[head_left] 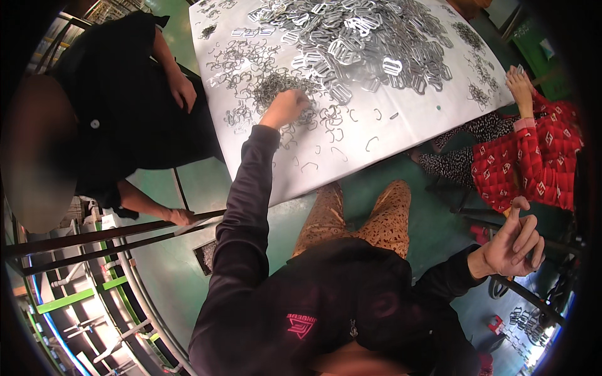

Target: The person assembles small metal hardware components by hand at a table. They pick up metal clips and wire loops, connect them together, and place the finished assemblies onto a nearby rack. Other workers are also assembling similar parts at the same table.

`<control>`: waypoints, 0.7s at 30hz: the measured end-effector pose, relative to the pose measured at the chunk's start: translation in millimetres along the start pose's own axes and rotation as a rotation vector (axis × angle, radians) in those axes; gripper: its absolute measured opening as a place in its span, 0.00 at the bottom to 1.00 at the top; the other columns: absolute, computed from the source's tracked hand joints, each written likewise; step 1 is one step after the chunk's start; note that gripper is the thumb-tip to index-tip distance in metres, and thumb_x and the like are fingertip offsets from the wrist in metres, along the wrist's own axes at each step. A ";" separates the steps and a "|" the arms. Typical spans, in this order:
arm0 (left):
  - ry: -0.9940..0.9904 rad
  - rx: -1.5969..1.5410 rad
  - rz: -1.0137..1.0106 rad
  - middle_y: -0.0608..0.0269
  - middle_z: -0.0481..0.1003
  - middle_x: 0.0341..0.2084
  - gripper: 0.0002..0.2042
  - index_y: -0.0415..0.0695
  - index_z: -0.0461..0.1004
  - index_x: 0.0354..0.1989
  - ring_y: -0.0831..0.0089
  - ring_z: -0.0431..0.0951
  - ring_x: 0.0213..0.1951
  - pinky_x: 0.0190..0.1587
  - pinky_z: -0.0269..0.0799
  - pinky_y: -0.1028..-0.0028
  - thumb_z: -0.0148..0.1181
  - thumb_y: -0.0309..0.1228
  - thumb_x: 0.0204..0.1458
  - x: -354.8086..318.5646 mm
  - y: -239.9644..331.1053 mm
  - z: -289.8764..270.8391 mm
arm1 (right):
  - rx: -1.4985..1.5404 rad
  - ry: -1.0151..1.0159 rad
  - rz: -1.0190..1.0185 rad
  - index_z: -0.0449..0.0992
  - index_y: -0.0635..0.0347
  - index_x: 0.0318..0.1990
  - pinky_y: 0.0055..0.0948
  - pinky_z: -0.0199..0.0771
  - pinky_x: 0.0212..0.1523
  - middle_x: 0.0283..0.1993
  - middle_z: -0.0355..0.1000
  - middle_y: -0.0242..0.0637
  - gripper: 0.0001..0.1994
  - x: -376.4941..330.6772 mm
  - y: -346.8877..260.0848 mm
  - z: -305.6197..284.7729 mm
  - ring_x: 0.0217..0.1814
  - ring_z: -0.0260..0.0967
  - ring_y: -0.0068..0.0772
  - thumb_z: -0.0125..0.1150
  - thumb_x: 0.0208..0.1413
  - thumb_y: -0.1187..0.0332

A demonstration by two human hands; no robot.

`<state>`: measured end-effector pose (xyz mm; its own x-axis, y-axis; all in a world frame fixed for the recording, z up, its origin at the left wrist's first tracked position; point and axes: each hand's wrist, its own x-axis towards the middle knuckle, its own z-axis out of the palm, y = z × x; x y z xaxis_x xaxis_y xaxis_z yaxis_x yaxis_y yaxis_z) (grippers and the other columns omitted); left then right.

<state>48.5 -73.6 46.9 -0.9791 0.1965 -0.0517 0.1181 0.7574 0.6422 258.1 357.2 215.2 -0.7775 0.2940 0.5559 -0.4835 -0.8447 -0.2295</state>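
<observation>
My left hand reaches over the white table and rests against a dense pile of small bent wire hooks. Its fingers are curled downward, and whatever they pinch is hidden. More loose hooks lie scattered around it. Just beyond is a large heap of flat, slotted metal buckles. Away from the table, my right hand is raised at my right side, one finger pointing up and the others loosely bent, with nothing visible in it.
A person in black sits at the table's left, one hand on a dark metal bar. At the right, a person in red patterned clothes holds up a small metal piece. Racks with pipes stand at lower left.
</observation>
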 end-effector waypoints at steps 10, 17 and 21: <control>-0.188 -0.224 -0.194 0.58 0.78 0.22 0.17 0.37 0.73 0.48 0.76 0.76 0.21 0.26 0.74 0.77 0.63 0.23 0.48 0.2 13.0 2.7 | -0.188 0.198 -0.119 0.65 0.48 0.12 0.43 0.39 0.64 0.06 0.51 0.26 0.14 -34.6 -65.4 -24.2 0.21 0.49 0.20 0.55 0.47 0.70; -0.152 0.049 -0.128 0.53 0.80 0.25 0.24 0.38 0.72 0.52 0.68 0.81 0.28 0.36 0.75 0.71 0.63 0.26 0.42 4.1 26.4 -8.2 | -0.149 0.262 -0.130 0.61 0.48 0.10 0.42 0.38 0.64 0.06 0.50 0.28 0.16 -34.8 -81.1 -49.1 0.22 0.49 0.22 0.52 0.47 0.71; -0.004 0.037 -0.082 0.56 0.80 0.25 0.23 0.36 0.72 0.52 0.75 0.78 0.25 0.30 0.74 0.74 0.64 0.24 0.44 10.8 24.0 -15.7 | -0.218 0.348 -0.178 0.60 0.49 0.10 0.41 0.38 0.64 0.06 0.48 0.30 0.15 -27.5 -82.1 -57.9 0.24 0.48 0.23 0.49 0.47 0.69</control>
<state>38.1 -63.2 73.8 -0.9851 0.1354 -0.1058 0.0438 0.7932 0.6074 296.0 444.4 172.6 -0.7455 0.5907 0.3088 -0.6665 -0.6645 -0.3380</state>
